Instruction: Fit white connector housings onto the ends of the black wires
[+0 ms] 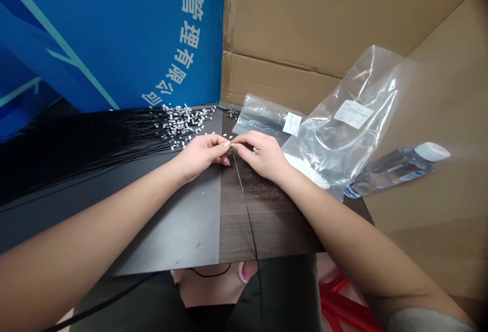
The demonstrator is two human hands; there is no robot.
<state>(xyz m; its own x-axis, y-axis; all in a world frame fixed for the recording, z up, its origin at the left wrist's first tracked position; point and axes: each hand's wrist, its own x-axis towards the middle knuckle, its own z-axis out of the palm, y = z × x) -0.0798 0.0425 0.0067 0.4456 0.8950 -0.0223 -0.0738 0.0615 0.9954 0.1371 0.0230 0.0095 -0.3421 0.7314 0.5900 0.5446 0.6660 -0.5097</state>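
Observation:
My left hand [208, 154] and my right hand [263, 153] meet over the middle of the table, fingertips pinched close together. Between them is the upper end of a thin black wire [244, 189], which hangs down past the table's front edge. Whatever small piece sits at the wire's end is mostly covered by my fingers. Left of my hands lies a big bundle of black wires [95, 139], their ends carrying small white connectors [183, 121]. A ring-like glint shows near my right fingers.
A clear bag with white pieces [310, 169] stands at the right, beside a water bottle [396, 169]. Behind my right hand lies a flat labelled bag [263, 116]. A blue panel [114, 27] and cardboard [297, 17] close off the back. Red plastic legs [346, 304] show below.

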